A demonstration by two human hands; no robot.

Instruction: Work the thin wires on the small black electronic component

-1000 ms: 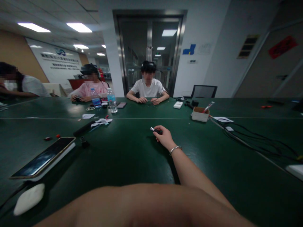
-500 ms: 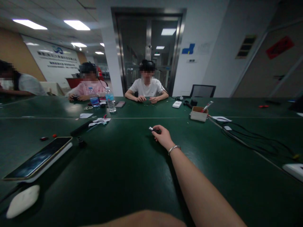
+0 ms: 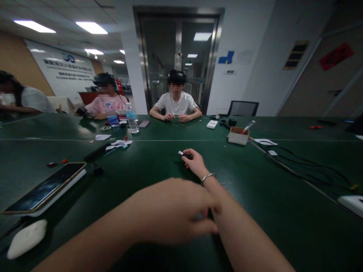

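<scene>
My right hand (image 3: pixel 194 161) rests on the green table, its fingers closed around a small black stick-shaped object with a silver tip (image 3: pixel 181 153). The tip points left, and the rest of the object is mostly covered by my fingers. A silver bracelet (image 3: pixel 208 177) circles my right wrist. My left hand (image 3: pixel 172 211), somewhat blurred, hangs in front of my right forearm. Its thumb and forefinger are apart, with the other fingers curled and largely hidden. Whether it touches the forearm I cannot tell.
To the left lie a phone (image 3: pixel 47 187) on a white block, a white rounded object (image 3: pixel 27 238) and a small black item (image 3: pixel 97 169). Water bottles (image 3: pixel 132 119) stand farther back. At the right are a small open box (image 3: pixel 238 136) and black cables (image 3: pixel 306 158). Several people sit opposite.
My left hand has risen from the bottom edge into the middle foreground, in front of my right forearm. My right hand keeps its hold and place.
</scene>
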